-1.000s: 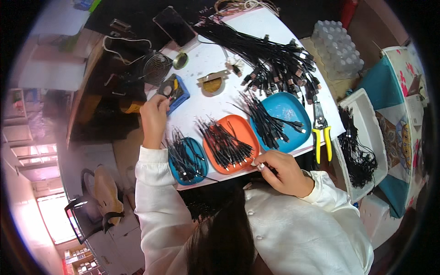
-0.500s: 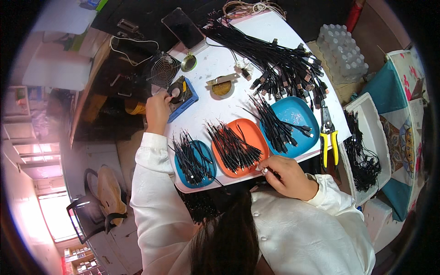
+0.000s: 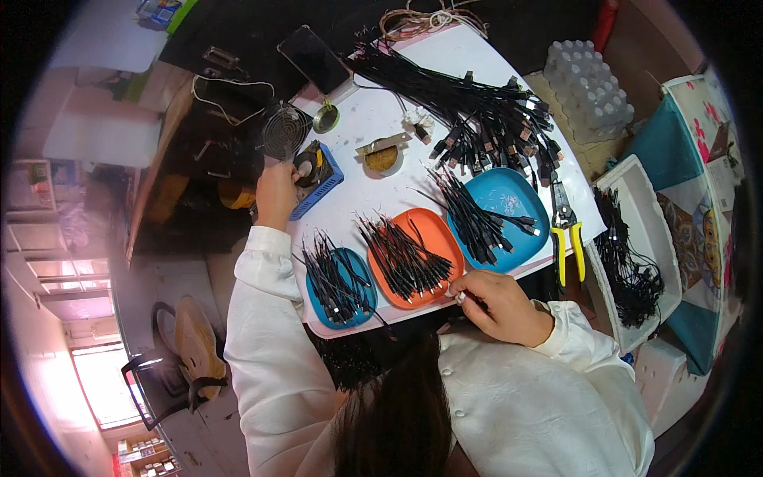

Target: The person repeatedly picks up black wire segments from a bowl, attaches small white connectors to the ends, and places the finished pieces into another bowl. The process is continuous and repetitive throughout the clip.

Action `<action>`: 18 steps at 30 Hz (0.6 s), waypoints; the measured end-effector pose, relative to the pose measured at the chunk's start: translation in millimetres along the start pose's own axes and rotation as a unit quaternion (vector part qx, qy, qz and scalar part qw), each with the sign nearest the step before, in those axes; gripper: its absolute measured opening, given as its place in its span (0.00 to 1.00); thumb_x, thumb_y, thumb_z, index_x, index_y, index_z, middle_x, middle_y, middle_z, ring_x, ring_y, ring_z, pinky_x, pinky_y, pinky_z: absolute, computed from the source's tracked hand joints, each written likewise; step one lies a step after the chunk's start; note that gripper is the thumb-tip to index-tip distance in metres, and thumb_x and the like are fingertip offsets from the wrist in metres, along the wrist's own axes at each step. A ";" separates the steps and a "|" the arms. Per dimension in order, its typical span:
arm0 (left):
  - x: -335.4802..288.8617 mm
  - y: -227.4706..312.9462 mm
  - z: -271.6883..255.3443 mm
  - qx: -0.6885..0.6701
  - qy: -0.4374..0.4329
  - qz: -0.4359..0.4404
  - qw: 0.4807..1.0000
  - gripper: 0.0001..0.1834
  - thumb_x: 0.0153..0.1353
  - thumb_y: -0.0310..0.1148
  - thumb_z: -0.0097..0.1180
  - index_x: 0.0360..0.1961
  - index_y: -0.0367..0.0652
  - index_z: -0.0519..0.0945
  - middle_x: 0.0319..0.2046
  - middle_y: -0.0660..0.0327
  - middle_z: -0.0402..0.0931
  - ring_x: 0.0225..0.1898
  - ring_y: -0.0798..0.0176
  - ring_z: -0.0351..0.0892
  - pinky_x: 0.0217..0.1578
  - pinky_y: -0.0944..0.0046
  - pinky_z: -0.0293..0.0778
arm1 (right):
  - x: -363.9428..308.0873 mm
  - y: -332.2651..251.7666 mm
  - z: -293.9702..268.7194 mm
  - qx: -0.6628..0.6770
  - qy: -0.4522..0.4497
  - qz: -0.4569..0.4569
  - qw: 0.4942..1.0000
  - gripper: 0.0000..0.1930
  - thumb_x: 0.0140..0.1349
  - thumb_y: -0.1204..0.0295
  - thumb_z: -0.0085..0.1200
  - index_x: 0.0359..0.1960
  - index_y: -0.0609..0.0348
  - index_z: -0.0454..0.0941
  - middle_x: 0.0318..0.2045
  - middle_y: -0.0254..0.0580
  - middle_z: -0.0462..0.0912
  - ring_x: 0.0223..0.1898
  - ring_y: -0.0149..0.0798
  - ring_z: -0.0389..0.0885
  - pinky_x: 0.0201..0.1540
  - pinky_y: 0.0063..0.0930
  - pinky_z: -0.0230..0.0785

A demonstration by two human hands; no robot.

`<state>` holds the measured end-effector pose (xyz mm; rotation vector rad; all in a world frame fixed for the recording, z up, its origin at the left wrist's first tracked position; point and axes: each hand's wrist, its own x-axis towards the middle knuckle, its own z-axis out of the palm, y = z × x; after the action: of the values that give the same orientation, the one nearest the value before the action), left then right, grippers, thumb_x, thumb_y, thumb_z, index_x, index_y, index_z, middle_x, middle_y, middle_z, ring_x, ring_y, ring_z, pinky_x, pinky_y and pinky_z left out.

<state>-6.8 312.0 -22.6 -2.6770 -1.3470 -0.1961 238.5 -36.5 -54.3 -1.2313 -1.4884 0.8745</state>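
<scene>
1. Hands: well apart from each other, one at either side of the white counter [image 3: 366, 111].
2. Left hand [image 3: 276, 195]: raised at the left side of a blue case [image 3: 324, 191], fingers bent. Whether they grip anything cannot be told; the fingertips are partly hidden.
3. Right hand [image 3: 499, 308]: at the near edge of the counter, thumb and fingertips closed on a small white piece [image 3: 458, 296], just beside the lower right corner of the orange tray [image 3: 445, 230].
4. Blue case: on the left part of the counter, tilted in view, with dark and yellow parts inside.
5. Trays: the small blue tray [image 3: 359, 258], the orange tray and the large blue tray [image 3: 530, 208] stand in a row, left to right. Each carries short black cables, their ends splayed beyond the far rims of the trays.
6. Far side: a large heap of black cables [image 3: 469, 107] with plugs toward the right.
7. Hand tool [image 3: 562, 215]: yellow handles spread, lying just right of the large blue tray.
8. Round tin [image 3: 384, 162]: yellowish contents, a metal strip [image 3: 385, 143] across its top.
</scene>
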 end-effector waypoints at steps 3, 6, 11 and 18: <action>-2.8 1.7 0.1 -0.009 0.009 -0.002 1.000 0.05 0.54 0.24 0.61 0.31 0.34 0.83 0.27 0.42 0.79 0.30 0.40 0.80 0.31 0.49 0.74 | -3.8 -3.3 -0.2 -0.006 -0.004 0.000 1.000 0.10 0.57 0.80 0.51 0.42 0.62 0.74 0.34 0.48 0.81 0.36 0.51 0.81 0.39 0.39 0.74; -9.0 10.1 -11.3 -0.021 0.034 -0.005 0.999 0.06 0.55 0.25 0.61 0.32 0.33 0.83 0.28 0.42 0.79 0.29 0.41 0.80 0.31 0.51 0.74 | -8.3 -8.7 -0.2 -0.012 -0.002 -0.007 1.000 0.11 0.58 0.79 0.51 0.43 0.62 0.74 0.34 0.48 0.81 0.36 0.52 0.81 0.39 0.39 0.74; -56.7 67.3 -75.4 -0.384 0.028 -0.075 0.920 0.06 0.60 0.24 0.60 0.36 0.31 0.81 0.24 0.60 0.79 0.26 0.72 0.78 0.25 0.71 0.69 | -12.5 -20.5 2.6 -0.032 0.035 -0.035 0.998 0.16 0.61 0.74 0.53 0.51 0.63 0.71 0.41 0.53 0.79 0.42 0.55 0.79 0.46 0.41 0.72; -168.0 240.9 -127.5 -0.848 -0.026 -0.059 0.526 0.08 0.65 0.25 0.56 0.43 0.34 0.75 0.27 0.55 0.77 0.20 0.73 0.65 0.22 0.77 0.61 | -21.8 -47.6 25.7 0.032 -0.071 -0.142 0.987 0.30 0.64 0.65 0.56 0.61 0.69 0.57 0.55 0.64 0.69 0.56 0.61 0.71 0.55 0.44 0.66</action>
<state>80.9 14.5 57.1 -3.5318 -1.6511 -2.7798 201.1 -67.2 -21.7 -0.8974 -1.6863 0.8234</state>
